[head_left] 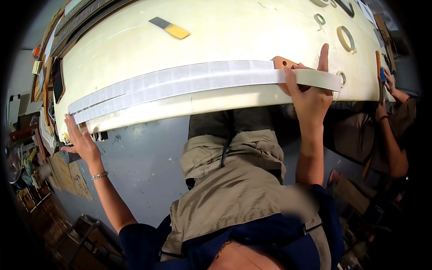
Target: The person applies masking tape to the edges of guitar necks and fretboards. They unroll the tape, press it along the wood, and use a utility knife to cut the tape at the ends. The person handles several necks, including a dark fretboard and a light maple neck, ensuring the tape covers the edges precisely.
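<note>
A long, narrow piece covered in strips of white tape lies across the table in front of me, with a thin dark gap near its left end. At its right end a brown wooden part with a hole shows. My left hand, fingers stretched out, touches the left end of the piece. My right hand is at the other end, gripping a length of pale masking tape that runs along the piece. Its thumb lies against the tape and one finger points away from me. The palm hides whatever else is there.
A yellow and dark-grey flat scraper lies beyond the piece. Tape rolls sit at the far right. A dark flat device rests at the left edge. On the right, another person's hands hold a wooden strip.
</note>
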`<state>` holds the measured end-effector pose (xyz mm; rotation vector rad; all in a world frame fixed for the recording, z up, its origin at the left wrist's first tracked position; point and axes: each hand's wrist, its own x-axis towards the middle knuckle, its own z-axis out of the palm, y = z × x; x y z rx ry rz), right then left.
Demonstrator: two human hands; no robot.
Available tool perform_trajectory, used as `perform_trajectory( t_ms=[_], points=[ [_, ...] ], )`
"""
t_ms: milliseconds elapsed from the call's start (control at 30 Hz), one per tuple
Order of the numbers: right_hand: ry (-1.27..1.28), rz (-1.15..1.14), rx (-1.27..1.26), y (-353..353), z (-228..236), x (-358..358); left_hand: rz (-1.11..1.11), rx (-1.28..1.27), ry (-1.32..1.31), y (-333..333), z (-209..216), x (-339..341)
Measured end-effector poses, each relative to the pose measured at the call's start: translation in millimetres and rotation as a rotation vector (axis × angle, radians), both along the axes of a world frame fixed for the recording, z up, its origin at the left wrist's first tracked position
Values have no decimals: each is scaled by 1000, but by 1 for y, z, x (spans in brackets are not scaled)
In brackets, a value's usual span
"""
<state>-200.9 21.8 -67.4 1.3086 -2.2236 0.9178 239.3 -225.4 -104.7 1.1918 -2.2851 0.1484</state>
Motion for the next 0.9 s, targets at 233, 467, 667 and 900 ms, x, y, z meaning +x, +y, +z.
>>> perform_trajectory(
  t_ms=[233,467,667,900],
  points=[
    [95,19,29,2,-5,-3,92,-70,-68,13,0,-17],
    [42,-20,78,2,-10,1,-224,207,-109,129,15,-198],
    [-142,165,-83,1,-30,-4,-582,343,-153,179,43,-298],
    [-54,142,-153,-2,-37,2,213,232,-387,36,62,-293]
  ],
)
